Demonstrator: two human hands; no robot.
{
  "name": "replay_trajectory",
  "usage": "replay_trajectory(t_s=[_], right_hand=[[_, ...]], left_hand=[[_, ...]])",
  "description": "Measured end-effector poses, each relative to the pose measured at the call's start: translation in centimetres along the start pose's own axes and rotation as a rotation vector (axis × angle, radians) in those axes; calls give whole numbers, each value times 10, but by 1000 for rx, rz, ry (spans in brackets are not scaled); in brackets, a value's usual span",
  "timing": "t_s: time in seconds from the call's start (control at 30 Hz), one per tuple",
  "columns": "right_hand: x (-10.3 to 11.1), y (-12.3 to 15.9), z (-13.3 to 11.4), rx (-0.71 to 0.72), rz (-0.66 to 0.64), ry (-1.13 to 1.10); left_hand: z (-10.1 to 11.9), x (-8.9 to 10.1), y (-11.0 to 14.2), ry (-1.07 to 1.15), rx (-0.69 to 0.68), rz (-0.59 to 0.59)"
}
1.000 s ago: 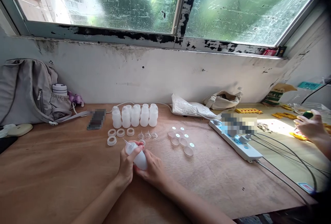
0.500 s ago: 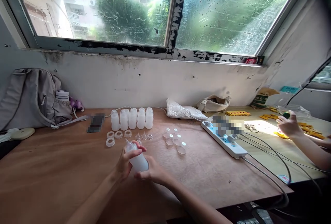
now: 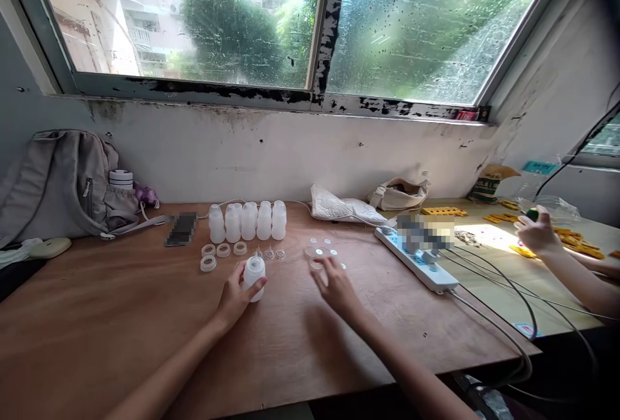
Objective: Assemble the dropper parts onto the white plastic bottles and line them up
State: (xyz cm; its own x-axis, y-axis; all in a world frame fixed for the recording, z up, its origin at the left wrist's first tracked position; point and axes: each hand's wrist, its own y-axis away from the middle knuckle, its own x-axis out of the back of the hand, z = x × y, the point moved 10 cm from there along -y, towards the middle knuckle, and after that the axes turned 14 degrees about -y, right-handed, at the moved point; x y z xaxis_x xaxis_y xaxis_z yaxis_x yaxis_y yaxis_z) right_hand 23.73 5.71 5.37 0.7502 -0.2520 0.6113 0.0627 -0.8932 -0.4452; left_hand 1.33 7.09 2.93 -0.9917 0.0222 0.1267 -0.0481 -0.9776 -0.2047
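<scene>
My left hand (image 3: pixel 238 292) is wrapped round a translucent white baby bottle (image 3: pixel 254 285), which stands nearly upright with its top facing me. My right hand (image 3: pixel 336 285) hovers at the clear round caps (image 3: pixel 310 251), palm down with fingers apart. Whether its fingertips touch a cap cannot be told; the hand hides some of them. Beyond the held bottle lie several white collar rings (image 3: pixel 223 250) and clear bottle nipples (image 3: pixel 279 254), one partly behind the bottle. A row of similar bottles (image 3: pixel 248 223) stands at the back.
On the right, a white power strip (image 3: pixel 416 260) trails cables over the table edge. A white padded bag (image 3: pixel 343 205) and beige pouch (image 3: pixel 400 194) lie by the wall. A grey backpack (image 3: pixel 72 181) sits left. Another person's hand (image 3: pixel 537 234) works among yellow parts (image 3: pixel 576 243).
The bottle has gone from tilted between both hands to nearly upright in my left hand alone. My right hand has let go and moved right, over the clear caps.
</scene>
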Motion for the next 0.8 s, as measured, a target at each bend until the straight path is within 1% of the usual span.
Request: replay_trajectory(t_s=[0.07,0.1,0.13,0.2,0.23,0.27,0.33,0.4,0.47,0.57,0.7,0.8], right_hand=[[29,-6,26,-41,82,121],[38,-7,39,-63,82,151],[41,-8,49,-75,46,154],[38,-6,62,-87,-58,124],[35,-4,65,-88,-108,103],[32,-3,65,-88,-142,87],[28,-3,59,-84,-161,62],[27,-8,43,-76,-134,34],[27,-16,19,-59,-92,-17],[22,-31,-28,14,-26,-113],[10,-50,-95,163,40,-170],[-8,-59,-132,252,7,-187]], left_hand=[[-6,4,-1,16,-6,-14],[-9,4,-1,21,-11,-29],[-12,3,-1,20,-16,-51],[-18,0,-3,0,-28,-98],[-21,-1,-5,-18,-30,-123],[-24,-3,-6,-42,-29,-150],[-31,-6,-9,-107,-26,-209],[-33,-8,-11,-182,-45,-245],[-30,-6,-12,-246,-92,-244],[-25,-6,-11,-326,-122,-253],[-25,-11,-10,-439,-132,-316],[-22,-13,-10,-503,-177,-324]])
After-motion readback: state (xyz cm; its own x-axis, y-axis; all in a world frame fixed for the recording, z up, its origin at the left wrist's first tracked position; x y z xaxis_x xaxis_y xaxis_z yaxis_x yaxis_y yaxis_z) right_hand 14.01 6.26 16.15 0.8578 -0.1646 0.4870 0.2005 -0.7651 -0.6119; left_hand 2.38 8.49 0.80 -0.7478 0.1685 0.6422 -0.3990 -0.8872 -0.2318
